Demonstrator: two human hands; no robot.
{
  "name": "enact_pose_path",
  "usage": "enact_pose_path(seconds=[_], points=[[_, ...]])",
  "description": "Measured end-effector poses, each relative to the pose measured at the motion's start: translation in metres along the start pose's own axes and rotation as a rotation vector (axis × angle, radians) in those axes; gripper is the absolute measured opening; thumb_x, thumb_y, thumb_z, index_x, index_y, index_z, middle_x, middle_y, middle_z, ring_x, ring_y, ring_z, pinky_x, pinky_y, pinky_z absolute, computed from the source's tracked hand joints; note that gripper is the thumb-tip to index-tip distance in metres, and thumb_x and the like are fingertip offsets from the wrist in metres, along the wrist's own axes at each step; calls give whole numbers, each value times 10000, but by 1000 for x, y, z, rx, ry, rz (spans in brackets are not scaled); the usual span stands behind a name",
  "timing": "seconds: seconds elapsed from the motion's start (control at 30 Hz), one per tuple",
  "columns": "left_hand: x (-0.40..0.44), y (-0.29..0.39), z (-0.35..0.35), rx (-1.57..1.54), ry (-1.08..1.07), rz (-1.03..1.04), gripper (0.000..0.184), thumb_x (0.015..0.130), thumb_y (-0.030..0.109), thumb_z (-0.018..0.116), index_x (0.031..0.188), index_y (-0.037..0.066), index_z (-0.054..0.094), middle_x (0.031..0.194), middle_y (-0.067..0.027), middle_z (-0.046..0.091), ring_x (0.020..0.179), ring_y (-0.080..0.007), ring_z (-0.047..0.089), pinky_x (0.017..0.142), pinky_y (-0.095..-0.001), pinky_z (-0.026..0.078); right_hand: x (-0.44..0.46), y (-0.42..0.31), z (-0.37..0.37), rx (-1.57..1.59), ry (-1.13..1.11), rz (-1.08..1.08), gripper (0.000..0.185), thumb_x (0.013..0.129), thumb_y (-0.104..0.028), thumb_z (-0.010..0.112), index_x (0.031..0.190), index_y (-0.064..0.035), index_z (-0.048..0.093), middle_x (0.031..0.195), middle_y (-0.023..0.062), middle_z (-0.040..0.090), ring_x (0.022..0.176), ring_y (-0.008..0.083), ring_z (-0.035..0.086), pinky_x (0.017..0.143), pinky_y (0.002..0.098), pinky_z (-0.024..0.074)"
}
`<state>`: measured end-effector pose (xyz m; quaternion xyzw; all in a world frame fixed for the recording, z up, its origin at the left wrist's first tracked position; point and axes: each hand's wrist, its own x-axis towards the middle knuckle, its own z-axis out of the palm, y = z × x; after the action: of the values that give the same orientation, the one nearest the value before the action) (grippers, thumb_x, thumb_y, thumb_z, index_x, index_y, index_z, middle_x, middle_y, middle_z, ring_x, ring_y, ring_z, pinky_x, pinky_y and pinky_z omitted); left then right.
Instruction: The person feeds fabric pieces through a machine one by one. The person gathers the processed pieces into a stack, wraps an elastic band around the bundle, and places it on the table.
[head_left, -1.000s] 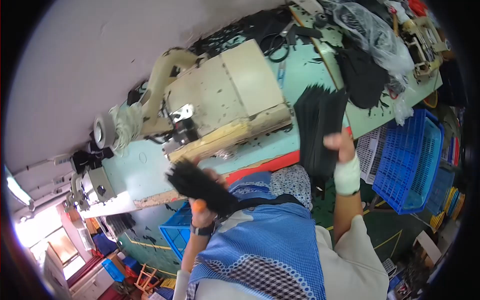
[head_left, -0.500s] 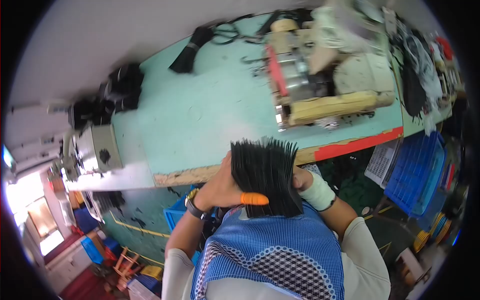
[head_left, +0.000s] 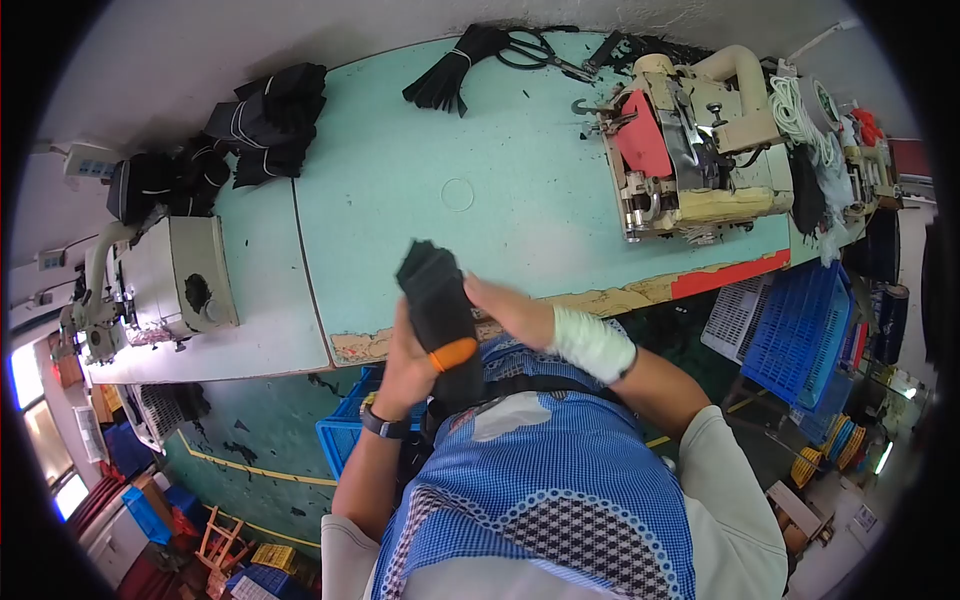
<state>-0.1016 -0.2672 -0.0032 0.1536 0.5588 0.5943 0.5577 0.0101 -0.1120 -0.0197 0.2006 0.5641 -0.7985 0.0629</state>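
A bundle of black fabric strips [head_left: 440, 315] stands tilted in front of my apron, above the table's front edge. My left hand [head_left: 402, 365] is closed round its lower left side, its thumb across the front in an orange finger cover [head_left: 452, 355]. At the bundle's right side is my right hand [head_left: 508, 308], slightly blurred, its visible fingers stretched out towards it; whether they touch is unclear. White wrapping [head_left: 592, 342] covers my right wrist. A thin pale ring, like a rubber band [head_left: 458, 195], lies on the green table [head_left: 380, 220] beyond the bundle.
Tied black bundles [head_left: 265, 125] lie at the back left, and another tied bundle [head_left: 455, 70] lies near black scissors [head_left: 535, 50]. A sewing machine [head_left: 700, 150] stands on the right, another machine [head_left: 160, 285] on the left. Blue crates [head_left: 800, 330] stand at the lower right.
The fanned strips are now gathered into a compact bundle, turned and moved left. My right hand has shifted to its upper right side. The view has swung, and the pale ring now shows.
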Motion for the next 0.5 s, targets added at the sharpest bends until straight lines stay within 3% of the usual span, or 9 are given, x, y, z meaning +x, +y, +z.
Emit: enact_pose_path(seconds=[0.07, 0.1, 0.13, 0.2, 0.27, 0.3, 0.4, 0.47, 0.5], points=[[9, 12, -19, 290, 132, 127, 839, 731, 7, 779, 1408, -16, 284, 1348, -178, 495, 1200, -266, 524, 1019, -376, 435, 29, -14, -23, -471, 212, 67, 521, 972, -442, 498, 1124, 39, 624, 1037, 223, 653, 910, 321, 628, 863, 375, 486], [15, 11, -37, 617, 219, 239, 845, 722, 34, 785, 1398, -43, 285, 1349, -199, 492, 1209, -282, 518, 1042, -376, 408, 52, 23, -37, -846, 467, -195, 378, 908, -292, 612, 1145, 2, 621, 1024, 189, 651, 880, 333, 629, 796, 398, 513], [23, -7, -57, 890, 348, 261, 823, 725, 67, 790, 1382, -53, 309, 1325, -202, 508, 1205, -287, 522, 1040, -380, 410, 73, 39, -49, -1087, 624, -456, 285, 874, -196, 620, 1076, 5, 607, 945, 163, 619, 827, 349, 621, 750, 422, 527], [31, -21, -82, 1160, 494, 271, 803, 729, 101, 794, 1365, -62, 332, 1301, -204, 525, 1201, -292, 526, 1039, -383, 412, 103, 74, -72, -1230, 590, -405, 243, 874, -177, 609, 1038, 2, 589, 927, 160, 598, 806, 333, 618, 718, 412, 533], [40, -13, -98, 585, 181, 20, 742, 754, 133, 767, 1355, -53, 372, 1246, -185, 561, 1135, -299, 578, 988, -400, 469, 117, 81, -79, -1453, 543, -350, 139, 903, -144, 572, 929, -11, 540, 868, 155, 551, 803, 305, 618, 637, 386, 544], [38, -9, -98, 580, 175, 6, 742, 754, 133, 767, 1355, -53, 372, 1246, -185, 561, 1135, -299, 578, 988, -400, 469, 114, 80, -72, -1450, 538, -334, 139, 903, -144, 572, 929, -11, 540, 868, 155, 551, 803, 305, 618, 637, 386, 544], [37, -14, -98, -437, 187, -112, 564, 806, 93, 651, 1321, -43, 465, 1161, -165, 623, 1013, -284, 651, 881, -400, 551, 102, 30, -47, -1102, 536, -403, 133, 932, -138, 544, 951, -6, 535, 809, 115, 584, 715, 220, 615, 565, 345, 518], [41, -15, -99, -574, 112, -178, 555, 801, 86, 640, 1315, -45, 477, 1166, -173, 626, 1031, -292, 647, 887, -399, 549, 81, -22, -37, -140, 29, 190, 161, 920, -127, 566, 1022, -6, 538, 743, 54, 584, 637, 124, 553, 566, 278, 468], [48, -12, -95, -703, 33, -223, 547, 796, 79, 628, 1310, -48, 489, 1172, -182, 629, 1049, -300, 643, 892, -398, 548, 75, -26, -39, -142, 63, 202, 161, 920, -127, 566, 1022, -6, 538, 743, 54, 584, 637, 124, 553, 566, 278, 468]])
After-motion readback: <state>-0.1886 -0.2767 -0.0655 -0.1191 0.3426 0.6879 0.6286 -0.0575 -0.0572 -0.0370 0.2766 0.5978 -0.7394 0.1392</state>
